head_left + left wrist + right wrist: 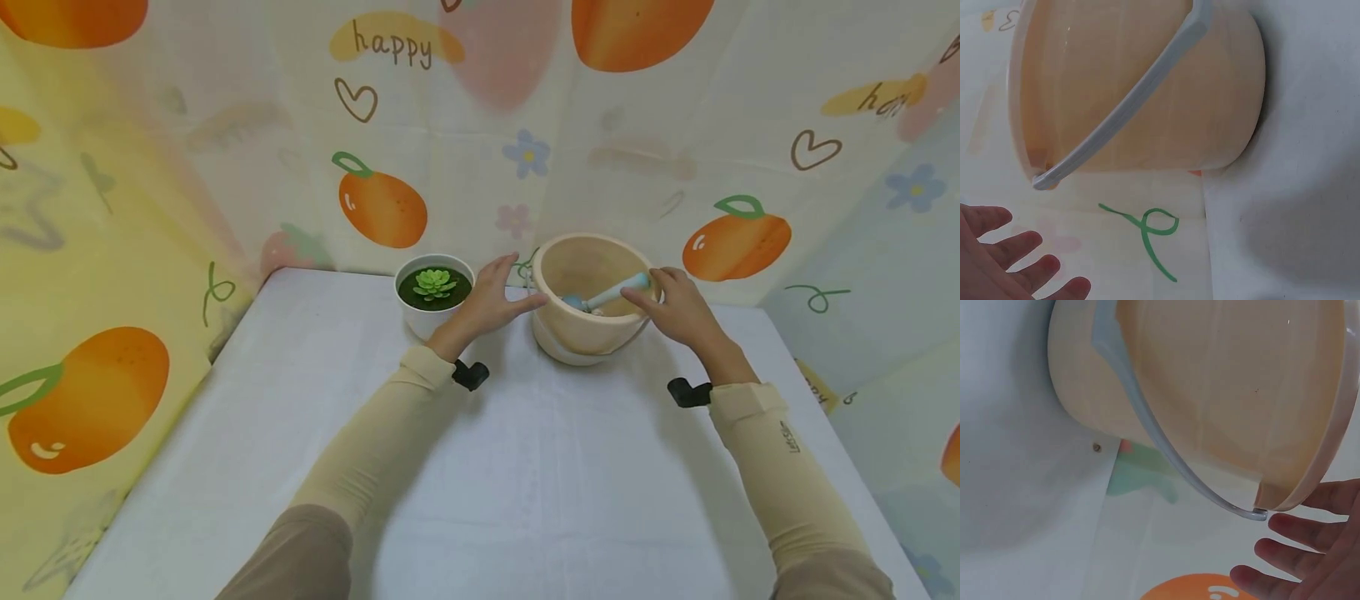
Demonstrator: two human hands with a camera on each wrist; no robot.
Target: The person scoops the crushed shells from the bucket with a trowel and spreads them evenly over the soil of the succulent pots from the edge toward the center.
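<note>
A peach-coloured bucket (592, 335) with a grey handle (1129, 106) stands upright on the table near the back wall. Inside it lies a light blue tool with a rod-like handle (617, 292); its lower end is partly hidden by the rim. My left hand (489, 302) is spread at the bucket's left side, its thumb tip right by the rim. On the opposite side, my right hand (681, 310) has its fingertips at the rim, close to the handle's hinge, with the fingers fairly straight in the right wrist view.
Left of the bucket, partly behind my left hand, stands a white pot (420, 321) with a green succulent (433, 284). A white cloth covers the table (570, 483). Printed fabric (465, 167) hangs behind it and along both sides.
</note>
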